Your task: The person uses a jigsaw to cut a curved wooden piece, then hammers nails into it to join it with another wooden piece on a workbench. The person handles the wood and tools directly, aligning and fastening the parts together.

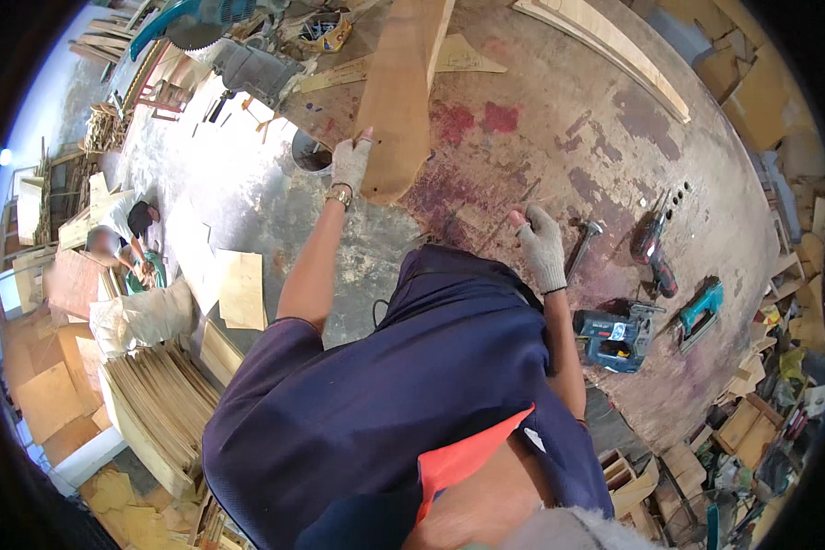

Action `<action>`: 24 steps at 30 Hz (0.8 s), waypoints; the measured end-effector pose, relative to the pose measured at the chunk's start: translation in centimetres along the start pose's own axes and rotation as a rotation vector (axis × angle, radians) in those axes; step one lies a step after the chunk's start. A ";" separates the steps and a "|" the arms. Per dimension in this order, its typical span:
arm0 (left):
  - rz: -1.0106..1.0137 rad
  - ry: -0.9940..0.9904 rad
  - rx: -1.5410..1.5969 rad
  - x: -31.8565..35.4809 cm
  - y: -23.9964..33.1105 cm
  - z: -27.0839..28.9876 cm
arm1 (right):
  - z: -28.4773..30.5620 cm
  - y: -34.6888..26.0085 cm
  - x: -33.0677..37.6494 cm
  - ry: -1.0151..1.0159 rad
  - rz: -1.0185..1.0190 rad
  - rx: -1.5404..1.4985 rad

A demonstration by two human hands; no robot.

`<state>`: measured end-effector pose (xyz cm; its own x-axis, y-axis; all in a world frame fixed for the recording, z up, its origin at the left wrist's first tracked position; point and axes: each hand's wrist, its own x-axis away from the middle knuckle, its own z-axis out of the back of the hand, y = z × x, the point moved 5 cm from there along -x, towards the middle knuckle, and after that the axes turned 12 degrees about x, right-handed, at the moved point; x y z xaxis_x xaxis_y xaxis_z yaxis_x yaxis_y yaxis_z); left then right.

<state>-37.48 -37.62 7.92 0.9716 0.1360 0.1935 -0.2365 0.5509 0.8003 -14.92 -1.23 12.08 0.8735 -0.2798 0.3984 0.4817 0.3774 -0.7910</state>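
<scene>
Wooden panel (396, 119) looked shaped, apparently unassembled; left hand (349, 165) clasped its left edge; right hand (542, 249) half-curled, right of it, contents unclear

Board (395, 115) left of hammer (583, 246), drill (653, 242) right

Worktable (568, 119) — hammer (581, 249), drill (654, 249), jigsaw (614, 339), teal tool (702, 313), boards (399, 101).

Glare on the left whitens the floor (185, 174), while the table (559, 110) gets softer, more even light and the board (397, 110) looks fairly sharp; straight edges bend toward the rim, and black surrounds the round view
</scene>
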 end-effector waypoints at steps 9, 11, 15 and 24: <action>-0.142 -0.018 0.093 3.0 3.8 -3.5 | 1.4 0.9 1.0 0.157 0.080 0.073; -0.205 -0.030 0.003 5.2 6.7 -5.3 | 2.2 1.5 0.9 0.244 0.041 0.098; -0.466 -0.282 0.178 11.3 11.4 -10.7 | 3.9 3.5 1.0 0.399 -0.047 -0.020; -0.430 -0.333 -0.119 8.2 8.3 -14.3 | 4.9 8.0 3.3 0.463 -0.246 0.007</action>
<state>-31.48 -20.14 8.05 0.9241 -0.3791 0.0477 0.2021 0.5910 0.7810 -7.89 5.20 9.36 0.6123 -0.7213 0.3237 0.6703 0.2566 -0.6963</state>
